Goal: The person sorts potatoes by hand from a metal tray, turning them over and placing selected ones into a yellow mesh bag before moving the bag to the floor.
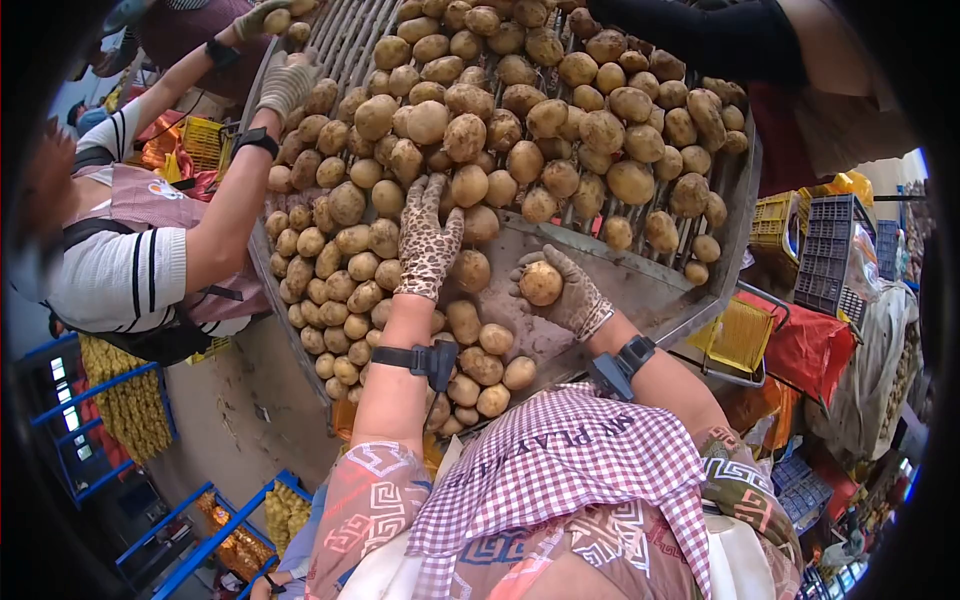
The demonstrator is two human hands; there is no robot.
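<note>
Many brown potatoes (pixel 465 137) lie across the slatted metal table and its flat tray part. My left hand (pixel 430 240), in a leopard-print glove, reaches among them with its fingers extended and apart, palm down, beside potatoes on its right. My right hand (pixel 568 292), in a gloved cuff of the same print, is turned palm up with its fingers wrapped round one potato (pixel 540 283). It is over the bare metal sheet (pixel 620 275) near the table's front. Smaller potatoes (pixel 345 290) are heaped to the left of my left hand.
A co-worker's gloved hand (pixel 287 88) is at the table's left edge. Another person's dark sleeve (pixel 710 35) reaches over the top right. Crates (pixel 828 250) and a red sack (pixel 812 350) stand at the right. Blue racks (pixel 225 530) with filled net bags are at the lower left.
</note>
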